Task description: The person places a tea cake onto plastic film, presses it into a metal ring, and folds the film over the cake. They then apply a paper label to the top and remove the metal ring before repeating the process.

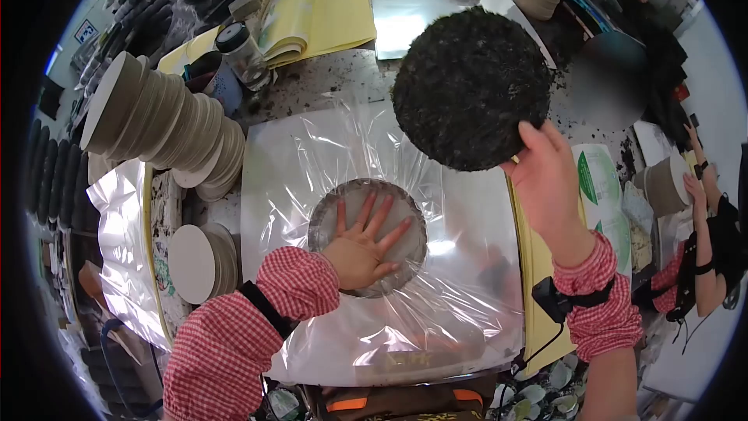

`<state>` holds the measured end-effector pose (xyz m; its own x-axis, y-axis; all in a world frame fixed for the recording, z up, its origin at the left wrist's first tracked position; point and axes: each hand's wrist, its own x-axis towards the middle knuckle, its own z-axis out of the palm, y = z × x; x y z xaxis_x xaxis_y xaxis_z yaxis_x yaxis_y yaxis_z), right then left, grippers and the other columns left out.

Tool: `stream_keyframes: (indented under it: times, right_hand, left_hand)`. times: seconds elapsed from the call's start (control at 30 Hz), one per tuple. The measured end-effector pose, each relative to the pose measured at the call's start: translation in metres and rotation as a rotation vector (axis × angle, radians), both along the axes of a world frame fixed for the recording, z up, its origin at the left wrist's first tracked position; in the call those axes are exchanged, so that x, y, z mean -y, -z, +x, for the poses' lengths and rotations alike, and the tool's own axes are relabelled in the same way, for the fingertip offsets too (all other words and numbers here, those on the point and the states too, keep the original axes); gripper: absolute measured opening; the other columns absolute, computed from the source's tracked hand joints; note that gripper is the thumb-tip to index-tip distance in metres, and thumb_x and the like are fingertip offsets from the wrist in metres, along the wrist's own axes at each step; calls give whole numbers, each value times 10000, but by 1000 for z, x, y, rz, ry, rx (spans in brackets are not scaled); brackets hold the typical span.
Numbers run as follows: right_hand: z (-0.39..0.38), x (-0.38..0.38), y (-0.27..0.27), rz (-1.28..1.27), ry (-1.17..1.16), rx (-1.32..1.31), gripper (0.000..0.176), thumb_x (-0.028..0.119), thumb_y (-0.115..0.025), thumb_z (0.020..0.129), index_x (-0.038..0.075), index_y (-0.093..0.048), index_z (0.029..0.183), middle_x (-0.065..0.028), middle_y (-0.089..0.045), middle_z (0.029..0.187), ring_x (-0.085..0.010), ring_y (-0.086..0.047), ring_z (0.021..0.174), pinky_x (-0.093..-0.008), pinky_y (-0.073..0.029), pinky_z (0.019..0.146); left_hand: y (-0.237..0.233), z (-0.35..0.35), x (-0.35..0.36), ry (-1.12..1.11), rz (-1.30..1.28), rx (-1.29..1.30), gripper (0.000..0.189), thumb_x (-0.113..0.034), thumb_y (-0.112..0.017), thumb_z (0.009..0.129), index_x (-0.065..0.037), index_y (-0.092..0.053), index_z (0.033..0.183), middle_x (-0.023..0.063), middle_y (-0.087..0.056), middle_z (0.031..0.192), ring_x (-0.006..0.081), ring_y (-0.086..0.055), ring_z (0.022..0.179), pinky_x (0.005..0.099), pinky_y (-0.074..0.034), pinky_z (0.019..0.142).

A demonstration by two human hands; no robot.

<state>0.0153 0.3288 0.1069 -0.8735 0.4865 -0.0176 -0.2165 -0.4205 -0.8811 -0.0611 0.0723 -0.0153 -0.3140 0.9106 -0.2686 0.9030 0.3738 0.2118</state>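
My left hand (364, 248) lies flat with its fingers spread, pressing clear plastic film (460, 320) down over a round grey ring or hollow (419, 228). The film is wrinkled, with creases fanning out from the circle across a shiny board (273, 156). Raised at the upper right, my right hand (549, 179) pinches the lower right edge of a round, greenish-black disc (471, 86) that looks like dried seaweed. The disc is tilted, with its broad face toward me. Both forearms wear red checked sleeves.
Stacks of round cardboard discs (160, 121) lean at the left, with a shorter stack (199, 265) nearer. Behind are a clear jar (243, 54), a blue cup (222, 90) and yellow sheets (339, 19). Dark crumbs litter the table. Another person's arm (701, 210) reaches toward cardboard discs (666, 187) at right.
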Motion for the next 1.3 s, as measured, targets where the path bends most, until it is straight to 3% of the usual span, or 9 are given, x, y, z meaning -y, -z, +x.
stream_keyframes:
  times: [0.1, 0.13, 0.23, 0.33, 0.5, 0.57, 0.7, 0.83, 1.3]
  right_hand:
    - [35, 32, -18, 957, -2, 311, 349, 121, -523, 976, -45, -568, 1279, -167, -632, 1227, -207, -646, 1056, -324, -503, 905]
    - [35, 38, 4, 1260, 82, -228, 399, 126, -536, 952, -43, -566, 1313, -215, -607, 1273, -308, -633, 1129, -361, -496, 962]
    - [60, 68, 50, 1743, -227, -354, 495, 148, -553, 868, 38, -585, 1350, -217, -513, 1409, -353, -499, 1317, -515, -402, 1095]
    - [68, 92, 76, 1784, -437, -226, 436, 140, -574, 861, 49, -612, 1286, -209, -558, 1324, -348, -540, 1245, -482, -448, 1037]
    - [19, 103, 41, 1532, -423, -61, 308, 88, -592, 829, 60, -679, 1123, -140, -645, 1086, -276, -642, 997, -366, -553, 797]
    - [-14, 117, 70, 1920, -557, 82, 226, 120, -647, 808, 58, -691, 1021, -91, -649, 975, -251, -649, 858, -336, -544, 684]
    - [-11, 101, 60, 1546, -457, -115, 406, 322, -683, 848, -20, -675, 1067, -114, -664, 1049, -297, -649, 1017, -383, -551, 840]
    - [-17, 101, 76, 1794, -643, -170, 906, 609, -645, 800, -97, -498, 1348, -228, -462, 1460, -344, -363, 1426, -448, -263, 1193]
    - [-25, 111, 106, 1787, -733, 71, 1138, 641, -731, 689, -142, -348, 1421, -269, -349, 1516, -404, -270, 1455, -500, -220, 1198]
  left_hand:
    - [-21, -26, 2, -83, 23, 380, 627, -496, -338, 1035, -193, -238, 1575, 192, -152, 1630, 374, -97, 1519, 684, -88, 1153]
    - [-23, -33, 16, -256, 421, 833, 622, -496, -306, 1046, -152, -263, 1563, 180, -218, 1612, 354, -185, 1498, 610, -140, 1175]
    - [-60, -21, 50, -655, 1431, 1719, 648, -502, -318, 1051, -59, -338, 1524, 147, -418, 1521, 312, -423, 1394, 435, -349, 1134]
    - [-32, -12, 67, -585, 868, 408, 534, -119, -638, 915, -35, -498, 1423, 155, -462, 1487, 325, -431, 1389, 386, -339, 1141]
    - [-29, -8, 62, -639, 947, 422, 555, 25, -723, 781, -15, -586, 1317, 169, -502, 1435, 322, -487, 1331, 392, -395, 1105]
    - [-30, -6, 56, -653, 968, 420, 563, 35, -730, 764, -15, -594, 1307, 165, -512, 1421, 318, -500, 1318, 392, -415, 1088]
    - [-32, -8, 60, -711, 953, 413, 582, 38, -757, 715, -22, -607, 1273, 141, -546, 1346, 313, -535, 1253, 382, -445, 1049]
    - [-30, -8, 45, -675, 889, 264, 536, 67, -744, 661, -29, -590, 1166, 144, -546, 1240, 337, -544, 1172, 390, -444, 1004]
    - [-57, -33, 8, -65, -157, -1, 1039, -329, -918, 492, 147, -452, 1289, 167, -551, 1117, 329, -611, 1051, 354, -536, 889]
